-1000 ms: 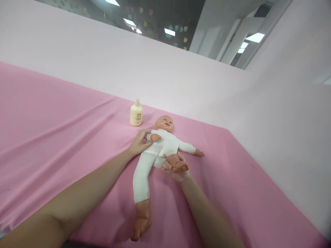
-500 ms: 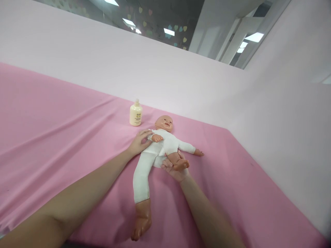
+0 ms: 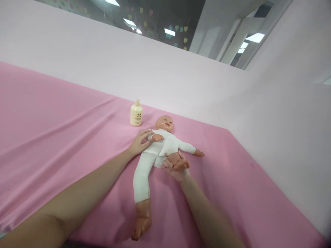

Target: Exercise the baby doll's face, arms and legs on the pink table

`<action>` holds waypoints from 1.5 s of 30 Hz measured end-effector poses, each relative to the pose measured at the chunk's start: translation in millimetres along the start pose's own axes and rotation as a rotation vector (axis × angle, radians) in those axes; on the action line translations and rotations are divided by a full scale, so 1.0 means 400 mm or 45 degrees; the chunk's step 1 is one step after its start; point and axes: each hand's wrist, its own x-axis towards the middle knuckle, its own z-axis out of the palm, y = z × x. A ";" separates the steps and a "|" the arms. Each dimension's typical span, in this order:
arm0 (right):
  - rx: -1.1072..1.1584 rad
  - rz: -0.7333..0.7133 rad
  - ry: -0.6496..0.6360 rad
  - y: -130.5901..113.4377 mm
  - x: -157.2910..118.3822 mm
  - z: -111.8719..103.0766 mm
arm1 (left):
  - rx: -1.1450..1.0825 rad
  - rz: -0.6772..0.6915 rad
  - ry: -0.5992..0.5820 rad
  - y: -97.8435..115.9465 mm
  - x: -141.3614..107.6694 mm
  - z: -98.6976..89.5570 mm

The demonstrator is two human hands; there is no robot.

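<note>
A baby doll (image 3: 171, 141) with a white cloth body lies on its back on the pink sheet, head toward the wall. My left hand (image 3: 141, 143) is at its upper arm, fingers over the arm near the shoulder and thumb against the side. The doll's small hand shows beside my fingers. With curled fingers, my right hand (image 3: 178, 170) holds the raised, bent leg from below, around the lower leg; part of my palm is hidden behind the doll's foot (image 3: 181, 165). The other leg (image 3: 141, 179) stretches toward me.
A cream-coloured pump bottle (image 3: 136, 114) stands upright beyond my left hand, near the wall. The pink sheet (image 3: 64, 117) has folds on the left. A white wall (image 3: 103, 65) runs along the back and right, with a window (image 3: 155, 20) above.
</note>
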 end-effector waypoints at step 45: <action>-0.003 0.003 -0.079 0.002 0.001 -0.012 | 0.071 -0.051 0.011 -0.007 0.026 -0.001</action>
